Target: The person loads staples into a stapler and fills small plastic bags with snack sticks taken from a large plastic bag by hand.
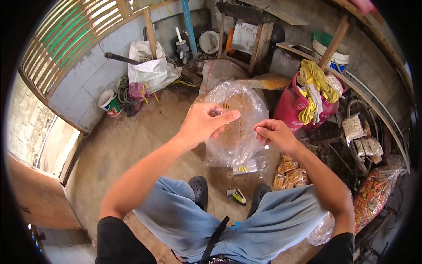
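Clear bag: the large, bulging clear bag (241, 145) stands or lies on the floor (145, 145) ahead of the shoes, with brownish contents showing through; both hands are above it in this view.
Left hand: the left hand (203, 123) has its thumb and fingers drawn close together over the bag; something thin and clear may be between them, but I cannot tell.
Right hand: the right hand (277, 135) has thumb and forefinger nearly meeting beside the bag's right edge; whether they pinch film is unclear.
Step in hand: seems to be fine fingertip handling of clear plastic, both hands raised and apart.
Next move calls for: probably a light, narrow grip and a clear view of the film's edge, since clear plastic is hard to pick out against the bag.
Near edge: a white-and-yellow packet (245, 168) lies by the bag's near side; a green-and-black stapler (238, 196) rests on the floor between the shoes (199, 192).
Right edge: bundled packets (289, 172) and a red tub (285, 105) crowd this side, leaving little elbow room.
Open room: bare floor spreads leftward, reaching a small bucket (110, 103) near the wall.
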Tool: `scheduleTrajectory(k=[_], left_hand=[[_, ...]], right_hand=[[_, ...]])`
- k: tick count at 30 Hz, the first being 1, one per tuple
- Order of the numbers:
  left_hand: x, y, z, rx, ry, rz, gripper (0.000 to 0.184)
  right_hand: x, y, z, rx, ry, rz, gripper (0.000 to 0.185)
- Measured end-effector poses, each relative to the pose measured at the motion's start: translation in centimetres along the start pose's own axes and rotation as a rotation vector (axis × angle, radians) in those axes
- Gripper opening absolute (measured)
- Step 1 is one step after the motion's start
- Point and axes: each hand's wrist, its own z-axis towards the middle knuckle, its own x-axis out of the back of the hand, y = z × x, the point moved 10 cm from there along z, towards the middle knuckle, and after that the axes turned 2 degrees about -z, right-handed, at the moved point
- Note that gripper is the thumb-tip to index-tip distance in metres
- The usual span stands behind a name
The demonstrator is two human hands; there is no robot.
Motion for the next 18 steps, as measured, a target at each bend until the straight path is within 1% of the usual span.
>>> scheduleTrajectory(k=[2,4,5,6,7,9,10,12,13,15,16,18], left_hand=[[0.0,-0.4,-0.4,0.048,-0.041,-0.004,0.032],[0.5,-1.1,-0.4,0.061,-0.022,-0.076,0.029],[0.8,-1.6,-0.6,0.118,-0.034,-0.082,0.026],[1.0,-1.8,-0.6,0.129,-0.041,-0.089,0.026],[1.1,-1.8,-0.5,0.103,-0.058,-0.099,0.025],[1.4,-2.3,-0.5,0.086,-0.092,-0.076,0.025],[1.5,-2.7,-0.7,0.100,-0.104,-0.083,0.025],[2.1,-2.9,-0.8,0.114,-0.090,-0.044,0.025],[2.1,-3.0,-0.8,0.118,-0.113,-0.030,0.024],[2.2,-3.1,-0.8,0.131,-0.121,-0.015,0.024],[2.1,-3.1,-0.8,0.132,-0.134,0.003,0.024],[2.2,-3.6,-0.6,0.134,-0.153,-0.023,0.023]], right_hand=[[1.1,7.0,1.5,-0.164,-0.049,-0.114,0.016],[2.7,15.8,2.2,-0.340,-0.070,-0.361,0.019],[2.7,18.7,1.5,-0.442,-0.158,-0.615,0.023],[3.1,21.2,1.1,-0.535,-0.246,-0.867,0.030],[3.3,24.3,1.5,-0.554,-0.251,-0.860,0.030],[2.8,30.2,2.1,-0.432,-0.375,-1.364,0.031],[1.8,31.1,1.4,-0.450,-0.384,-1.356,0.031],[1.6,33.6,0.1,-0.762,-0.189,-0.946,0.024],[0.9,35.4,-0.1,-0.765,-0.197,-0.950,0.024],[-0.9,40.2,-2.2,-0.940,0.128,-0.414,0.015],[-2.5,41.2,-2.8,-0.939,0.118,-0.405,0.015],[-4.0,42.6,-3.3,-0.866,0.341,-0.018,0.009]])
